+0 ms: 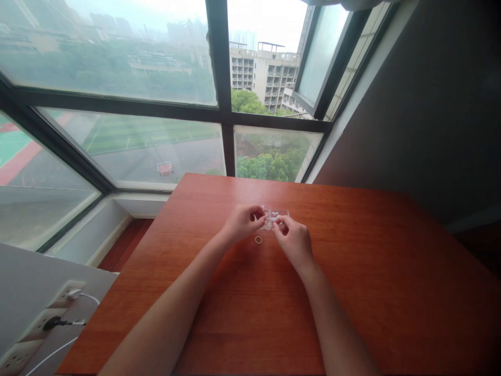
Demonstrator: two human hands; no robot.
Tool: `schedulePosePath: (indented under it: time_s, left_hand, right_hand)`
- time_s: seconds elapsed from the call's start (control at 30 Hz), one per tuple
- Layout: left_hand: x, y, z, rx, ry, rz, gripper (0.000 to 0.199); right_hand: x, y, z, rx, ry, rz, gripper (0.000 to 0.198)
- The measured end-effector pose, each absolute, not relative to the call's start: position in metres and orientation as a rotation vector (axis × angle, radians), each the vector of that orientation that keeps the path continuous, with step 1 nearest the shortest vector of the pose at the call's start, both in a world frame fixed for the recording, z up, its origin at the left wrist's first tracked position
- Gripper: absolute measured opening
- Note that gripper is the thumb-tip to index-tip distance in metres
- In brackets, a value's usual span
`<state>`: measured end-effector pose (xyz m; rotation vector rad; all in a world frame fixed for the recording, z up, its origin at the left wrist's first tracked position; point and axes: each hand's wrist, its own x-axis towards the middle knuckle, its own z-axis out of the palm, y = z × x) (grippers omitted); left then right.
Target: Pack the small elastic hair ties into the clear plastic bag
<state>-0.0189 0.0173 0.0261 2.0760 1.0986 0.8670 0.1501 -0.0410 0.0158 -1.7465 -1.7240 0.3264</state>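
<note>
A small clear plastic box [267, 225] lies on the wooden table, its transparent lid [279, 213] folded out to the right. Pale ring-like pieces show inside the box, partly covered by fingers. My left hand [246, 221] is closed in a pinch over the box's left side; whatever sits between its fingertips is too small to make out. At the box's right edge, by the lid, my right hand [293, 237] has thumb and fingers pressed together on the clear plastic. One thin, pale ring [258, 240] rests on the tabletop just in front of the box.
The reddish-brown table [250, 324] reaches to a dark-framed window [225, 104] with one pane swung outward. A dark wall [410, 115] stands on the right. Wall sockets [43, 326] with a black plug [54, 322] and white cables are at the lower left.
</note>
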Motion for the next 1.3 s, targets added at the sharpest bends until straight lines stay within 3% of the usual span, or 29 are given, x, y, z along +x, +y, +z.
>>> schedulePosePath:
  time_s: [0.53, 1.3]
  left_hand:
    - [-0.034, 0.027, 0.020, 2.132, 1.318, 1.029, 0.016]
    - [-0.033, 0.027, 0.018, 2.165, 1.258, 0.946, 0.015]
  right_hand:
    - [0.150, -0.042, 0.015, -1.751, -1.790, 0.342, 0.011]
    - [0.133, -0.051, 0.013, -1.808, -2.220, 0.471, 0.012]
